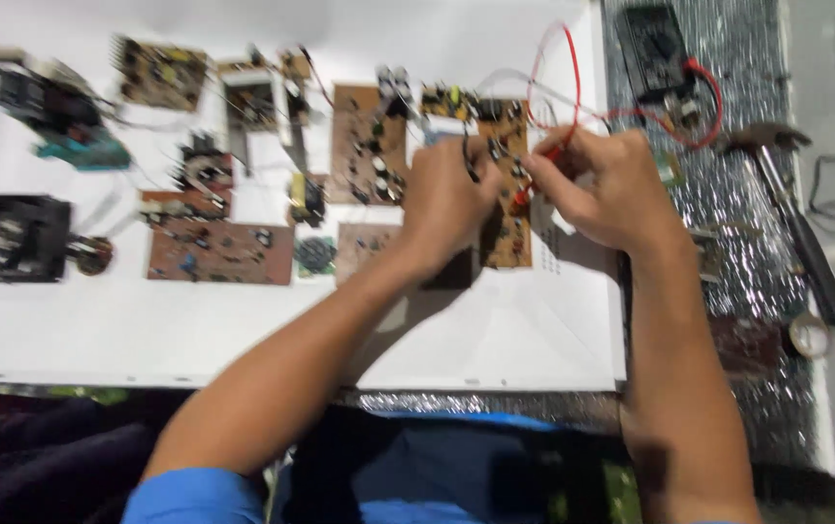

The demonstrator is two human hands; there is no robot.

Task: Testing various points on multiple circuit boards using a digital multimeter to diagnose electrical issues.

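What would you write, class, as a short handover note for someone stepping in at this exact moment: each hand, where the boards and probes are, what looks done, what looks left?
Left hand: on the brown circuit board, pinching a black probe against it.
Right hand: holding a red probe tip-down on the same board; its red lead loops up to the black meter on the silver foil mat.
Things: other circuit boards, one a wide reddish board, and a black fan lie spread on the white sheet. A hammer lies on the mat.
Done: both probes are on the board.
Left: the meter's face is too blurred to read; nothing shows whether the other boards were checked.
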